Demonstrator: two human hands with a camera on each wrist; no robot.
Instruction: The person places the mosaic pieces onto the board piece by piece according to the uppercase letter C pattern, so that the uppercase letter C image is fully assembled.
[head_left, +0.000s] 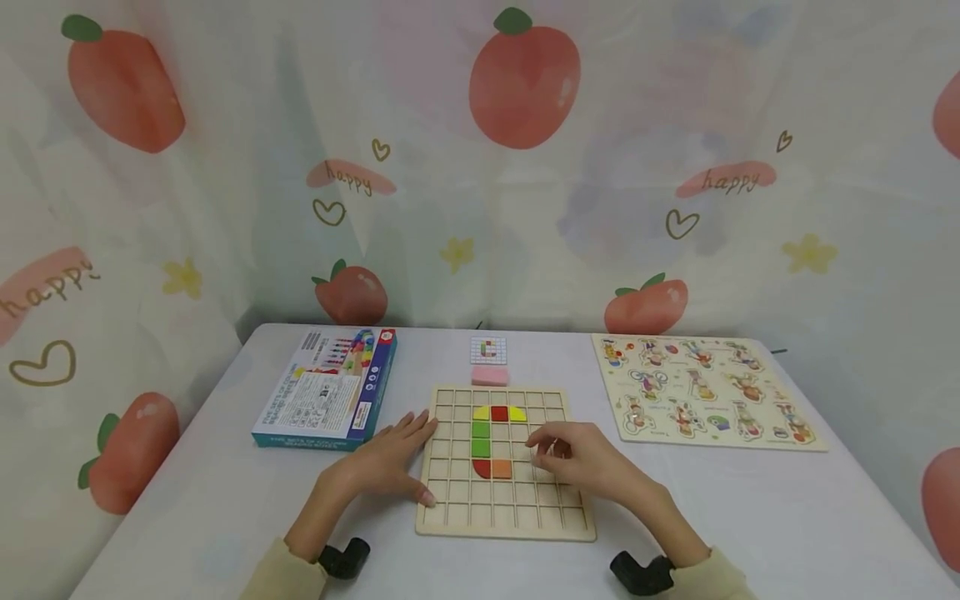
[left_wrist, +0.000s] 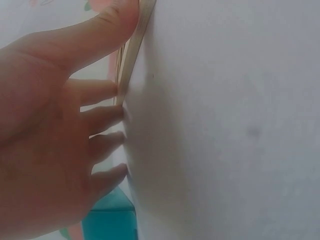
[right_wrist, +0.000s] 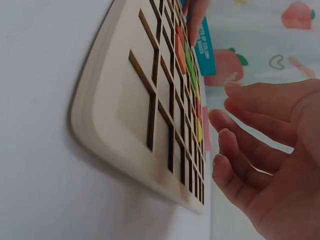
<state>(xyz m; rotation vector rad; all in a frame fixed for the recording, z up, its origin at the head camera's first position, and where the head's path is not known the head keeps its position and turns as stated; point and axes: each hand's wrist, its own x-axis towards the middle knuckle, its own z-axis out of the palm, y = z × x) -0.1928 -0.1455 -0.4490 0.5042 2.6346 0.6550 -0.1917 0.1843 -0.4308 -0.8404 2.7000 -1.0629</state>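
A wooden grid board [head_left: 457,521] lies on the table with several coloured pieces in its cells. Along the top sit a yellow rounded piece [head_left: 482,413], a red square [head_left: 499,413] and another yellow rounded piece [head_left: 517,414]. Green squares [head_left: 481,448] run down the left, above a red rounded piece [head_left: 482,469] and an orange square [head_left: 501,469]. My left hand [head_left: 386,458], fingers spread, rests against the board's left edge. Over the board's right side hovers my right hand [head_left: 581,458], fingers loosely bent; the right wrist view shows nothing between them [right_wrist: 265,145].
Behind the board stand a small pattern card [head_left: 488,350] and a pink block [head_left: 490,377]. A blue-edged box [head_left: 322,387] lies at the left, beyond the left hand. On the right is a wooden picture puzzle [head_left: 705,392]. A printed cloth [head_left: 525,208] hangs behind the table.
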